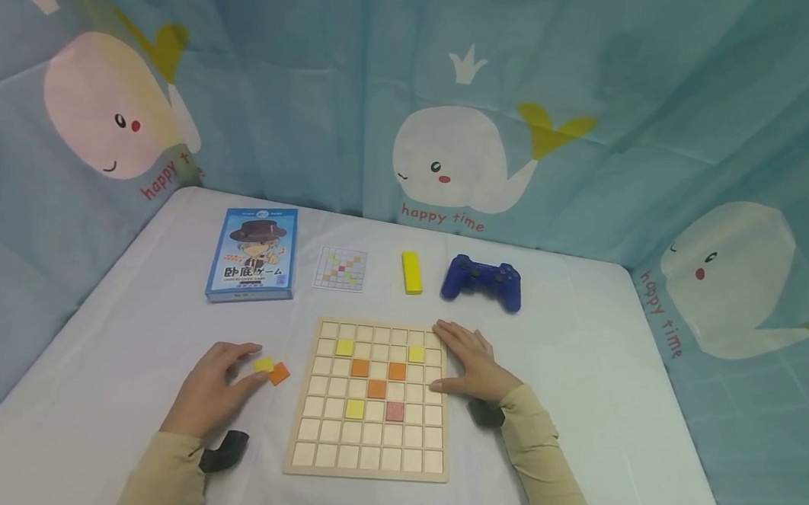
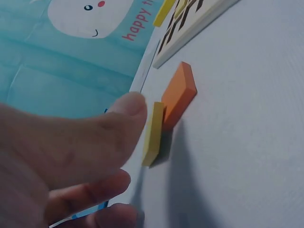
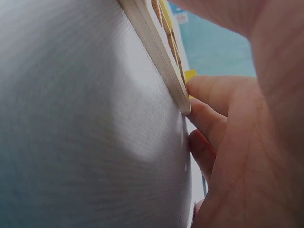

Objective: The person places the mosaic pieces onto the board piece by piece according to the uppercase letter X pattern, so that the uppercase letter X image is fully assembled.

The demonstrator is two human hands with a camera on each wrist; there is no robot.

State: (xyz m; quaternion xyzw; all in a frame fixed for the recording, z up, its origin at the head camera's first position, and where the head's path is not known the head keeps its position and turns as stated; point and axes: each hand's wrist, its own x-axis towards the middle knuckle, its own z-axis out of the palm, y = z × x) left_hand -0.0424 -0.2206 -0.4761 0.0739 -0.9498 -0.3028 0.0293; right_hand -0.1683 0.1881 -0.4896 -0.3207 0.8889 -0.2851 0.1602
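Left of the wooden grid board [image 1: 287,460], my left hand [image 1: 215,387] is beside two small square tiles, thumb and index finger spread apart. The yellow tile [image 1: 263,365] partly overlaps the orange tile [image 1: 279,374]; the left wrist view shows the thumb right by the yellow one. My right hand [image 1: 474,363] rests along the board's right side, fingertips at its far right corner and thumb on its edge. Yellow and orange tiles sit in several board cells, with one pinkish-red tile [image 1: 395,411] at the lower right of them.
Behind the board are a blue game box [image 1: 253,252], a small pattern card [image 1: 341,270], a yellow block [image 1: 412,273] and a blue game controller [image 1: 482,281]. The white table [image 1: 629,417] meets a teal curtain [image 1: 301,125] with printed whales.
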